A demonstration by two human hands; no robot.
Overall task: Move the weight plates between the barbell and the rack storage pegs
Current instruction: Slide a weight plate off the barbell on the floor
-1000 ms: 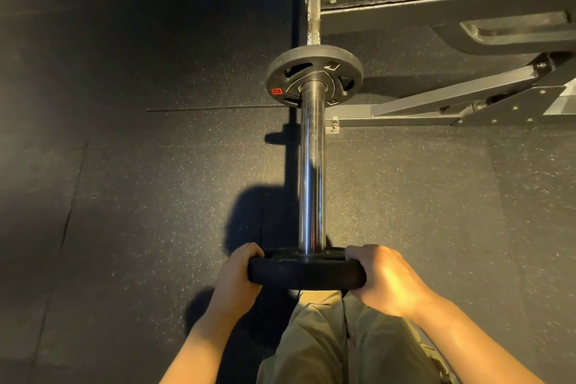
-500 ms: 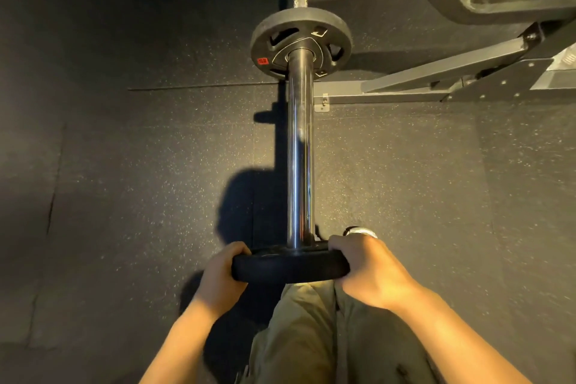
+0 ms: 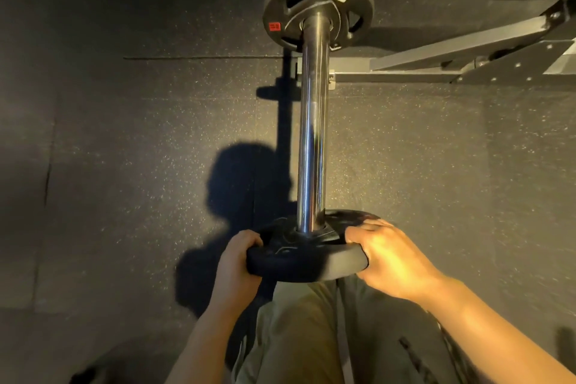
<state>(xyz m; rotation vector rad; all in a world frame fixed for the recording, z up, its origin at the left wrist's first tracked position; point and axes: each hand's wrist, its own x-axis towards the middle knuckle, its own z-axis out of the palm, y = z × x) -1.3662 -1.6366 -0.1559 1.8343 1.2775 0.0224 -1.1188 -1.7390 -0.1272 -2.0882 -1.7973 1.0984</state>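
Note:
A black weight plate [image 3: 307, 259] sits on the near end of the chrome barbell sleeve [image 3: 311, 134], which points away from me. My left hand [image 3: 235, 262] grips the plate's left rim and my right hand [image 3: 389, 256] grips its right rim, fingers curled over the edge. Farther up the sleeve, against the collar, hangs a second black plate [image 3: 318, 6] with grip holes and a small red label.
Dark speckled rubber floor [image 3: 124, 165] lies below. The rack's grey steel base and struts [image 3: 467, 53] run to the upper right. My legs in olive trousers [image 3: 311, 337] stand just under the held plate.
The plate in my hands now sits a little farther onto the sleeve and shows more of its face. The view has moved closer to the barbell; both hands keep their grip.

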